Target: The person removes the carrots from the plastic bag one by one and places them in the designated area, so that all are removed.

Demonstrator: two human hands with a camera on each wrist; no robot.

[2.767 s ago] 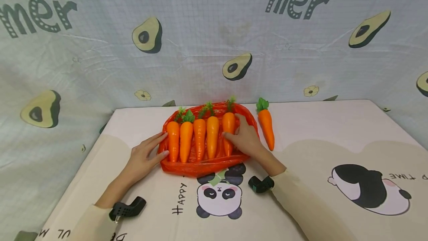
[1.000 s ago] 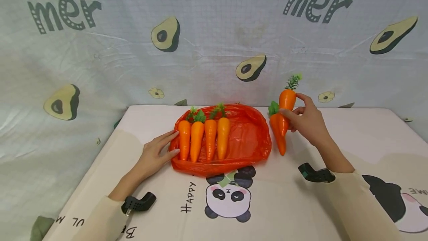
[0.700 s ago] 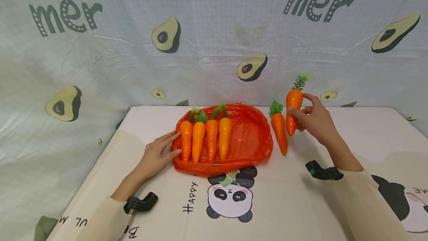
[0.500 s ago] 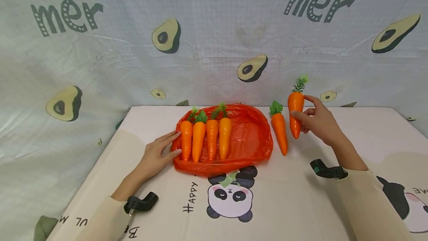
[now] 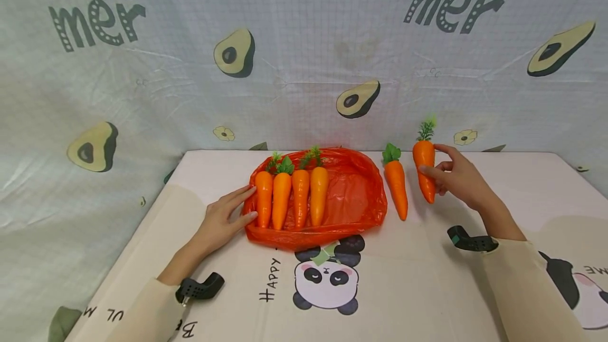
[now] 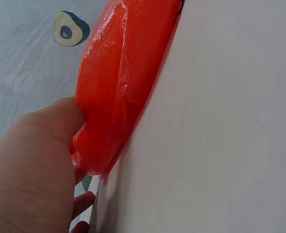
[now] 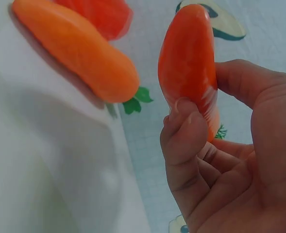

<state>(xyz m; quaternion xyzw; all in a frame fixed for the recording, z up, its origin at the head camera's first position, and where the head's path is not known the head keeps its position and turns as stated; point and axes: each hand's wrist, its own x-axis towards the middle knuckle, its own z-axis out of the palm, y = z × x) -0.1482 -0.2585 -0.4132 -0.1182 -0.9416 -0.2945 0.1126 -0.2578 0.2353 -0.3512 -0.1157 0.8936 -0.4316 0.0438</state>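
Observation:
My right hand [image 5: 458,176] pinches a toy-like orange carrot [image 5: 424,165] with frilly green leaves, held tip down to the right of another carrot [image 5: 396,189]. In the right wrist view, thumb and fingers lie on either side of the held carrot [image 7: 189,58]. A red plastic bag [image 5: 351,189], spread wide like a shallow tray with a thick rim, has several carrots [image 5: 301,197] side by side in its left half. At its left end rests my left hand [image 5: 223,220], thumb and fingers spread and fairly straight against the rim; in the left wrist view the thumb touches the glossy red plastic [image 6: 109,87].
The pale table [image 5: 394,289] carries printed pandas and lettering. Behind it hangs a grey-white cloth [image 5: 285,57] with avocado prints, close to the table's back edge. A black camera is strapped on each wrist.
My right hand has lifted the rightmost carrot out of the red bag, carried it right past the lone carrot, then lowered it slightly. My left hand stays at the bag's left rim.

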